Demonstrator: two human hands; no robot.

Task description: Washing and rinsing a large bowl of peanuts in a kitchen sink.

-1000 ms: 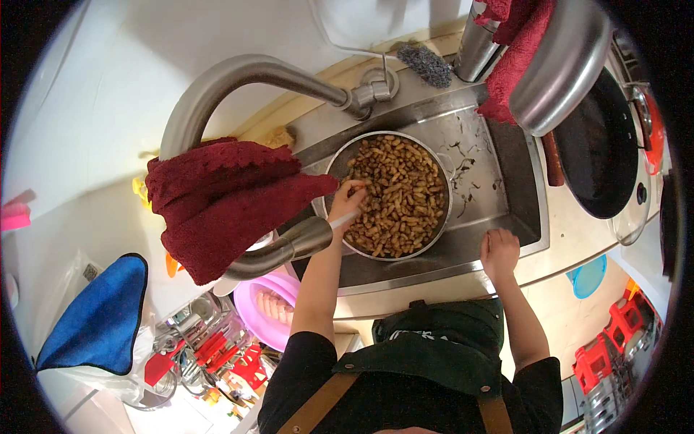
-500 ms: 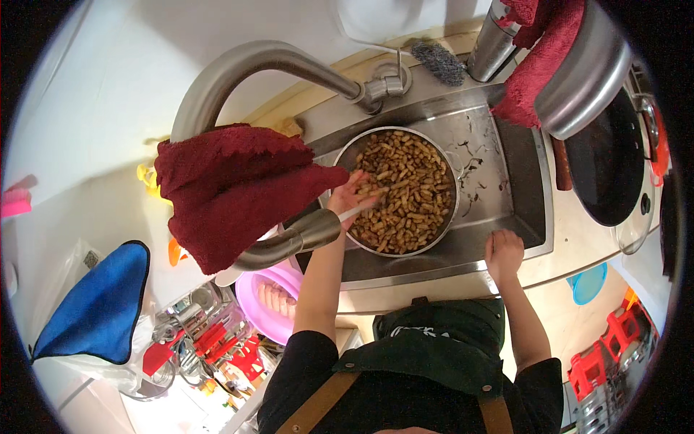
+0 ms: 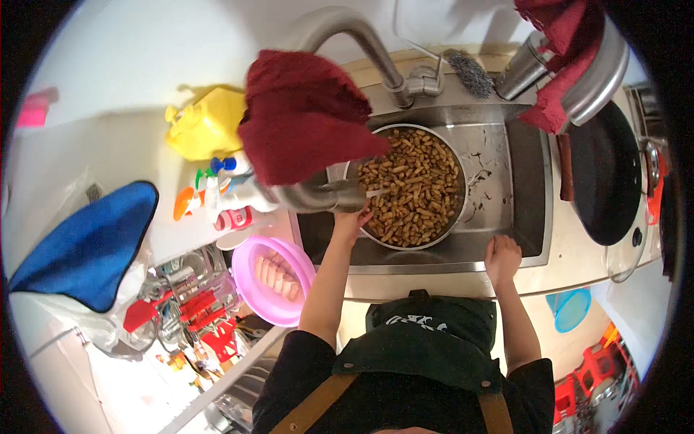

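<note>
A round metal pot (image 3: 407,242) in the steel sink (image 3: 531,202) holds many brown, oblong pieces (image 3: 416,181), like unshelled peanuts. My left hand (image 3: 353,218) is at the pot's left rim, under the faucet head (image 3: 336,197), which hides much of it; how its fingers are set is unclear. A thin pale stream runs from the spout over the pieces. A maroon cloth (image 3: 300,119) hangs on this faucet. My right hand (image 3: 502,249), fingers curled with nothing visible in them, rests by the sink's front right edge. Dark scraps lie in the basin beside the pot.
A frying pan (image 3: 603,173) and glass lid (image 3: 625,264) sit at right. At left are a yellow jug (image 3: 206,123), spray bottles, a blue cloth (image 3: 87,246), a pink basin (image 3: 246,296) with pale food and piled utensils. A second draped faucet (image 3: 600,69) is at upper right.
The view has shifted, revealing more bottles at left. My left hand went from pinched in the pieces to spread under the stream, then moved down behind the faucet head. My right hand stayed curled.
</note>
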